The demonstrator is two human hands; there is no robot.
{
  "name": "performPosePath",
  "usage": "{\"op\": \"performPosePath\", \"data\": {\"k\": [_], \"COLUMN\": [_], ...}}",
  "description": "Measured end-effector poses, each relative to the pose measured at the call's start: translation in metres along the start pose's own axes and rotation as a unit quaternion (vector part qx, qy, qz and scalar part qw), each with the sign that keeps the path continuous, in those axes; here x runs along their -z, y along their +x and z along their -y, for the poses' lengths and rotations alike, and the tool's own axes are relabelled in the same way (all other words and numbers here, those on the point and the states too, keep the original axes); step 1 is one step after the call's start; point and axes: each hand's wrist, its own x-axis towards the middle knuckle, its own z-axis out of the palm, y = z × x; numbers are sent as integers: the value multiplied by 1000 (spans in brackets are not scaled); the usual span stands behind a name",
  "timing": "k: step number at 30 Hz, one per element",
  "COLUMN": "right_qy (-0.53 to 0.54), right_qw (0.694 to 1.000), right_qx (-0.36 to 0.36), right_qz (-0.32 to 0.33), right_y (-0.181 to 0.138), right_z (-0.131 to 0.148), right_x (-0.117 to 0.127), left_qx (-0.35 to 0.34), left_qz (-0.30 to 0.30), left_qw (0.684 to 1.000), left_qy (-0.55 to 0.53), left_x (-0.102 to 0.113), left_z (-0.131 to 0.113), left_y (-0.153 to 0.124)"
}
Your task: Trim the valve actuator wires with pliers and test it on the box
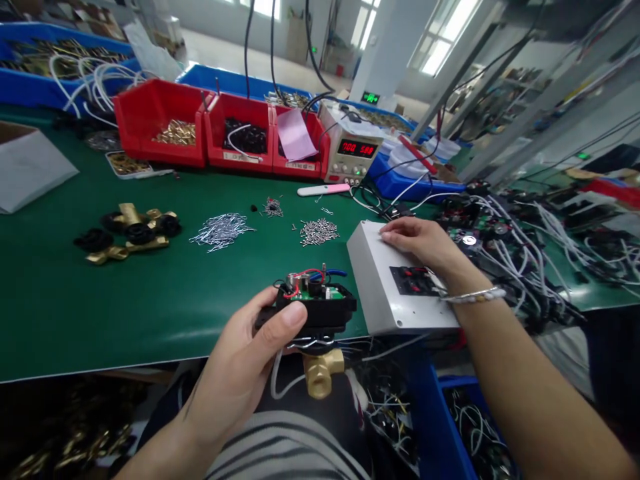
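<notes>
Black actuator housing point(327, 313), gripped by the left hand point(255, 343) at the front edge of the green bench point(150, 307): brass valve body point(320, 373) already mounted beneath, circuit board point(342, 292) exposed, apparently yet to be enclosed; right hand point(423, 241) on grey terminal box point(364, 283), grip unclear

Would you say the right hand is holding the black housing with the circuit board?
No, the left hand holds the black housing, while the right hand is at the white box.

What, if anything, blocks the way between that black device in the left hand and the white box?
Nothing visible does: the left hand holds the black device near the white box, and only a narrow strip of green table shows between them.
</notes>
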Motion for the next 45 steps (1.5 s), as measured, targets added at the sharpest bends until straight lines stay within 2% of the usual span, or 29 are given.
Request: {"op": "performPosePath", "data": {"k": [3,6,12,17,20,26,33,45], "right_qy": [-45,-55,-39,-55,-70,-88,-98,-101], "right_qw": [998,997,996,993,991,990,988,987], "right_qx": [18,48,80,95,102,101,94,99], "right_qz": [-32,-32,-33,-41,-47,-51,-74,-79], "right_y": [-1,1,2,-2,-4,-4,-4,-5], "right_z": [1,0,-1,4,6,8,9,8], "right_x": [-2,-4,-8,-9,-9,-12,-11,-11], "left_qx": [29,35,25,49,41,31,15,25], "left_qz": [-32,-63,-61,-97,-112,-114,-130,-111], "left_qw": [999,997,996,993,991,993,990,987], "left_qy": [-1,5,67,54,54,32,52,113], "left_x": [-3,-6,-5,-9,-13,-17,-19,-15], "left_z": [-3,-6,-9,-11,-13,-16,-16,-19], "left_y": [-3,-7,-13,-20,-24,-26,-27,-27]}}
